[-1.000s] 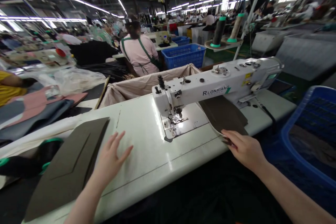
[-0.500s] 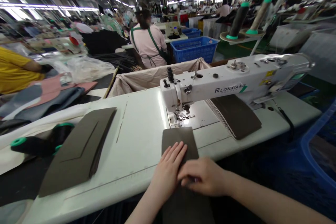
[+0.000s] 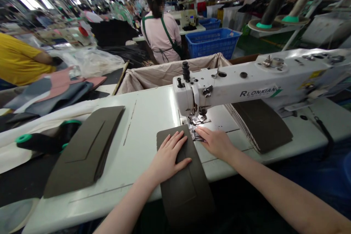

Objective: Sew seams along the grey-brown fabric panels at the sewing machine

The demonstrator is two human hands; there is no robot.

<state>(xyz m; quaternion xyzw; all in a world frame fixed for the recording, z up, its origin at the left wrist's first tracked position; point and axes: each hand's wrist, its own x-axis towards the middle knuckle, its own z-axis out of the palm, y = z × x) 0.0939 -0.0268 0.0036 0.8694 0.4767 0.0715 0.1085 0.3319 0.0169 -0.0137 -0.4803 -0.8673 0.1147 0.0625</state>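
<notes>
A dark olive panel (image 3: 189, 186) lies at the sewing table's front, its near end hanging over the edge and its far end just left of the needle area. My left hand (image 3: 171, 153) rests flat on it, fingers spread. My right hand (image 3: 216, 144) is at the needle plate (image 3: 197, 136), just right of the panel, its fingers drawn together; whatever they hold, if anything, is hidden. Above stands the white sewing machine (image 3: 230, 84), its presser foot (image 3: 201, 119) close to my right fingertips.
One stack of olive panels (image 3: 85, 150) lies at the left, another stack (image 3: 263, 124) under the machine arm. Black thread cones (image 3: 41, 142) sit at the far left. Behind the table are a cloth-lined bin (image 3: 153, 76), a blue basket (image 3: 211, 44) and a seated person (image 3: 160, 36).
My right hand has moved from beside my left hand up to the needle plate. The panel has shifted forward and left under my left hand. The view has turned slightly.
</notes>
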